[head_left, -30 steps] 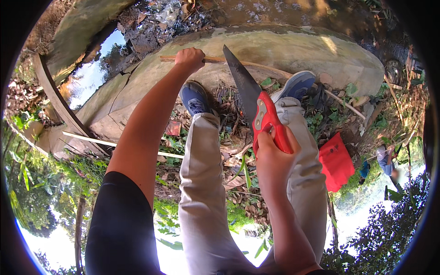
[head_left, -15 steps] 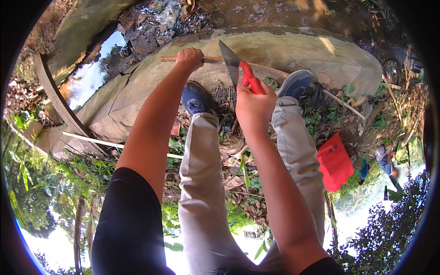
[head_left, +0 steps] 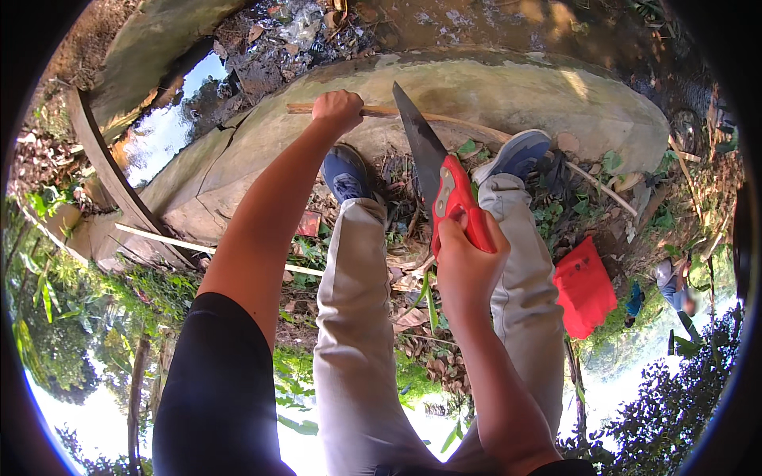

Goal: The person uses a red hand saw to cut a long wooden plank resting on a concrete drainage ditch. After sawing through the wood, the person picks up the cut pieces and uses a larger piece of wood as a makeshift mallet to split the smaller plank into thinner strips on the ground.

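Note:
My left hand (head_left: 340, 109) is closed around a thin wooden stick (head_left: 464, 124) that lies across the top of a concrete ledge (head_left: 548, 95). In my right hand (head_left: 470, 262) is the red handle of a hand saw (head_left: 422, 143). Its dark blade points up and slightly left, with the tip end crossing the stick just right of my left hand. Beneath the stick's right part rests my right shoe (head_left: 520, 152), while my left shoe (head_left: 347, 170) stands below my left hand.
Beyond the ledge lies muddy water with litter (head_left: 294, 40). At the left a curved plank (head_left: 111, 166) leans by a pale stick (head_left: 163, 239). On the right are a red cloth (head_left: 583, 287), another stick (head_left: 603, 189) and a distant person (head_left: 673, 285). Dry leaves cover the ground.
My right hand has drawn the saw back toward me and a little right, so more blade shows below the stick. My left hand keeps its hold on the stick.

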`<state>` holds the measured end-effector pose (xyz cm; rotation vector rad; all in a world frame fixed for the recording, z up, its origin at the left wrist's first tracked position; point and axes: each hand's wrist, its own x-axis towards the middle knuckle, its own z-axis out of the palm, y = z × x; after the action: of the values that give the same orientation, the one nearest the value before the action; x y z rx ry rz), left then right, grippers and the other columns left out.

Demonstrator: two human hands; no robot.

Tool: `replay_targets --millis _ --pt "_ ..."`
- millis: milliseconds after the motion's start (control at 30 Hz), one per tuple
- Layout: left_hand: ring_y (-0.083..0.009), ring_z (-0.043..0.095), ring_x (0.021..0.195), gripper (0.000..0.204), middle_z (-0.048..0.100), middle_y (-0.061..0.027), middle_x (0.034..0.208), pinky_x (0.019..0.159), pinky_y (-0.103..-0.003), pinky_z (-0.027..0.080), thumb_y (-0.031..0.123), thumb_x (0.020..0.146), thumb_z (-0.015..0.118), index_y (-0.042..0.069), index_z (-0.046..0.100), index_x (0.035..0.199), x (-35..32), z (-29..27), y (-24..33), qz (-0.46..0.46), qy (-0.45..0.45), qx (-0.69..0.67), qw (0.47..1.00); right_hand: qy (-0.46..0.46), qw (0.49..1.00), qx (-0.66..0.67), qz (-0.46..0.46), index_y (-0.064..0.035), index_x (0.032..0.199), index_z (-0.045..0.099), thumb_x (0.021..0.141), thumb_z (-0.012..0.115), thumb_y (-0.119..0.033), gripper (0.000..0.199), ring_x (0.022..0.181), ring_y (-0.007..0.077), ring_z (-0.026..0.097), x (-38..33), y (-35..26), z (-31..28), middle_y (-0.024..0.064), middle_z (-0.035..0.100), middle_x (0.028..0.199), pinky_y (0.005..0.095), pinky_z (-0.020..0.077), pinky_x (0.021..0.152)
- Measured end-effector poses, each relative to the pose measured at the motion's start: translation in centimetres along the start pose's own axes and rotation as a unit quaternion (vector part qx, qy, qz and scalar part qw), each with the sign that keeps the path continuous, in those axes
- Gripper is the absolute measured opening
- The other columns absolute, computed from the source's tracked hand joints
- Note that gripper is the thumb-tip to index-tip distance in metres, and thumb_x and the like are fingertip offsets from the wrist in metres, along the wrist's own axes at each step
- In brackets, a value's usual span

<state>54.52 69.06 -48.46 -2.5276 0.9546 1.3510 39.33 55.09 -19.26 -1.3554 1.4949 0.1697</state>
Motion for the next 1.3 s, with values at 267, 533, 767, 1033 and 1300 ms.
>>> replay_targets --millis 267,533,767,1033,1300 --pt "-0.0339 0.071 0.094 0.026 0.073 -0.0144 0.096 0.081 -0.045 0.056 0.032 0.085 0.066 0.012 0.075 0.098 0.3 1.2 -0.9 -0.005 0.02 0.0 1.0 0.006 0.992 -0.085 -0.098 0.0001 0.073 0.05 0.082 0.065 -0.003 0.018 0.053 0.0105 0.045 3.0 2.4 4.4 0.0033 0.05 0.061 0.0315 0.0387 0.051" --pt "-0.0352 0.071 0.092 0.023 0.073 -0.0158 0.095 0.081 -0.046 0.056 0.03 0.083 0.067 0.012 0.076 0.095 1.4 0.3 -0.9 -0.006 -0.015 -0.022 1.0 0.01 0.999 -0.031 -0.038 -0.0037 0.077 0.053 0.084 0.065 0.0 0.014 0.053 0.0058 0.048 5.5 2.5 7.1 -0.0007 0.053 0.064 0.0276 0.0384 0.048" --pt "-0.0327 0.07 0.099 0.024 0.073 -0.0145 0.101 0.084 -0.043 0.056 0.029 0.085 0.067 0.011 0.075 0.099 -1.5 -0.3 -0.1 -0.014 -0.014 0.012 1.0 0.013 0.998 0.052 -0.01 0.0013 0.075 0.058 0.082 0.065 0.001 0.009 0.053 0.0057 0.046 1.6 2.5 1.2 0.0023 0.055 0.06 0.027 0.037 0.049" --pt "-0.0335 0.07 0.099 0.025 0.072 -0.0146 0.103 0.085 -0.044 0.054 0.031 0.085 0.066 0.014 0.075 0.101 -0.5 0.1 0.7 -0.011 -0.011 0.007 1.0 0.009 0.998 -0.024 -0.049 0.0011 0.072 0.052 0.079 0.066 -0.004 0.016 0.051 0.0123 0.047 -1.9 -0.2 -0.5 0.0073 0.049 0.058 0.0334 0.039 0.051" --pt "-0.0332 0.071 0.097 0.024 0.073 -0.0126 0.097 0.085 -0.044 0.055 0.033 0.084 0.069 0.016 0.076 0.099 -0.3 0.2 0.3 -0.027 -0.001 0.001 1.0 -0.01 0.993 -0.063 -0.1 0.0013 0.074 0.053 0.083 0.064 -0.005 0.015 0.054 0.0057 0.039 0.5 -0.2 0.1 -0.0001 0.046 0.058 0.0289 0.0316 0.049"
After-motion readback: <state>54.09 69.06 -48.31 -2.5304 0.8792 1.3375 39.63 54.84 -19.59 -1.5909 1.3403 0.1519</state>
